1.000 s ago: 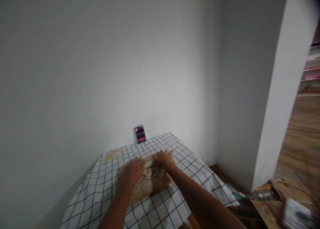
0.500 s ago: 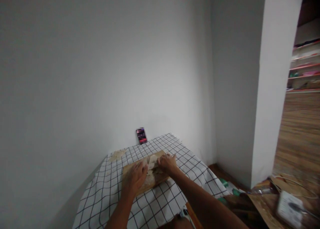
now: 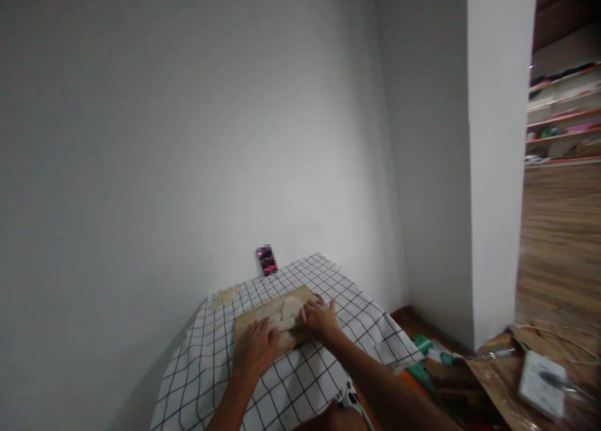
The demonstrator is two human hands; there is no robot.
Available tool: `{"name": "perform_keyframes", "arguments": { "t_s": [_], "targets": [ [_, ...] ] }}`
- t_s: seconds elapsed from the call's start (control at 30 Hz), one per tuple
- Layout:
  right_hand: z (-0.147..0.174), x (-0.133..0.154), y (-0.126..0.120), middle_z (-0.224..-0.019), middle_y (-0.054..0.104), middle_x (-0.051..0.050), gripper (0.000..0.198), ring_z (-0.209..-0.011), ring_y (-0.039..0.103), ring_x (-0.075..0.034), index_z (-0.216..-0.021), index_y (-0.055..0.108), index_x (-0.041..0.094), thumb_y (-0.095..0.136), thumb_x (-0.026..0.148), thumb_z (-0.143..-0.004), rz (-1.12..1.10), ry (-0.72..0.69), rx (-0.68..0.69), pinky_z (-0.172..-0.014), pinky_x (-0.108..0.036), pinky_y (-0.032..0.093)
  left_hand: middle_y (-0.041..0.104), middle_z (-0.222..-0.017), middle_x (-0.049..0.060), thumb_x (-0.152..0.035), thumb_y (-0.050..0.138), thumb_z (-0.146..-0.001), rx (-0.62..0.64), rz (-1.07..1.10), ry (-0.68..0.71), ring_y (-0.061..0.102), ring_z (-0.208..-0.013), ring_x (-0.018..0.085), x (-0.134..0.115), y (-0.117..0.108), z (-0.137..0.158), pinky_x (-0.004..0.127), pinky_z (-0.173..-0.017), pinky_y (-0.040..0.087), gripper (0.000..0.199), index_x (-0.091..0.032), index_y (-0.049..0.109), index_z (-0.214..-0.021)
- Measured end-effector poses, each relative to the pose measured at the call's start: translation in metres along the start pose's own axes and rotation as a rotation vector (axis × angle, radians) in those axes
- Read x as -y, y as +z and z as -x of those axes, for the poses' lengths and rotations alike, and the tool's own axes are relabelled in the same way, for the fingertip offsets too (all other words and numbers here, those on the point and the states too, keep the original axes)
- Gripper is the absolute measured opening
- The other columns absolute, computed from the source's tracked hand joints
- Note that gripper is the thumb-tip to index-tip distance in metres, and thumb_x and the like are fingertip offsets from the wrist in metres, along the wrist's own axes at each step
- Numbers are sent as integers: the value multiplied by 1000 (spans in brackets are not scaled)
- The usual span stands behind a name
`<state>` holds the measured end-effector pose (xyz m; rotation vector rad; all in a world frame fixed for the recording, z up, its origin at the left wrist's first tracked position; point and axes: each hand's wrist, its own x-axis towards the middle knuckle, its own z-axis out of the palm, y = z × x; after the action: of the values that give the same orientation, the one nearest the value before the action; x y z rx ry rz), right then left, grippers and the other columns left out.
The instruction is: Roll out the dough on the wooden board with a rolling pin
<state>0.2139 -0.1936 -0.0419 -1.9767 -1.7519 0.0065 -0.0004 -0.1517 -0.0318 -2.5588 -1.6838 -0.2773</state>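
Note:
A wooden board (image 3: 246,322) lies at a slant on the checked cloth, dusted with what looks like flour. Pale flattened dough (image 3: 292,308) rests on its middle and right part. My left hand (image 3: 261,344) lies on the board's near left part, fingers stretched forward and fairly flat, just left of the dough. My right hand (image 3: 320,320) is at the dough's right edge, its fingers bent down onto it and the thumb side hard to see. The fingertips of the right hand are partly hidden.
A white checked cloth (image 3: 206,371) covers the table. Thin pale pieces (image 3: 225,297) lie at its back left. A blurred-out dark phone-like object (image 3: 267,260) leans on the wall. At right stand a white pillar (image 3: 495,168), bags (image 3: 422,343) and a white box (image 3: 542,384).
The dough, raised or folded between the hands before, now lies flatter on the board. Both hands have shifted slightly right and down in view, and the view has turned a little.

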Motion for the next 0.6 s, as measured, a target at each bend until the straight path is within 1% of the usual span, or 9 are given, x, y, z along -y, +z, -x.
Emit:
{"name": "perform_keyframes", "arguments": {
  "t_s": [0.1, 0.17, 0.27, 0.37, 0.47, 0.6],
  "targets": [
    [12, 1, -4, -131, 73, -11, 43, -131, 57, -34, -111, 75, 27, 34, 39, -112, -22, -10, -7, -120, -76, 19, 62, -157, 10, -51, 32, -104, -91, -36, 77, 49, -153, 31, 3, 4, 14, 48, -130, 37, 63, -19, 58, -151],
    [19, 2, -8, -136, 71, -11, 43, -135, 55, -35, -115, 75, 27, 34, 39, -112, -37, -2, -5, -121, -76, 19, 63, -155, 13, -49, 38, -104, -160, -53, 117, 51, -151, 32, 5, 6, 24, 49, -129, 41, 60, -18, 61, -149],
    [30, 4, -11, -136, 71, -10, 39, -134, 56, -34, -117, 74, 29, 36, 38, -111, -39, 16, -21, -121, -74, 23, 67, -151, 15, -45, 44, -103, -229, -66, 142, 54, -148, 35, 5, 10, 36, 52, -124, 47, 55, -17, 65, -145],
    [39, 4, -10, -136, 72, -10, 39, -134, 57, -33, -118, 73, 28, 36, 37, -112, -33, 2, -67, -122, -74, 21, 67, -152, 14, -46, 44, -103, -281, -81, 172, 54, -149, 34, 4, 16, 44, 55, -123, 48, 54, -20, 66, -145],
    [44, 3, -7, -140, 70, -10, 40, -137, 55, -32, -121, 72, 27, 34, 36, -112, -35, -11, -93, -123, -74, 19, 64, -154, 13, -46, 43, -103, -332, -94, 186, 54, -150, 33, 3, 22, 45, 56, -122, 47, 54, -22, 65, -146],
    [36, 2, -4, -149, 65, -10, 42, -145, 49, -32, -128, 71, 28, 33, 36, -112, -29, -1, -82, -125, -73, 17, 65, -154, 10, -45, 43, -103, -357, -102, 201, 54, -149, 32, 4, 31, 34, 54, -121, 49, 52, -25, 66, -146]
  ]
}}
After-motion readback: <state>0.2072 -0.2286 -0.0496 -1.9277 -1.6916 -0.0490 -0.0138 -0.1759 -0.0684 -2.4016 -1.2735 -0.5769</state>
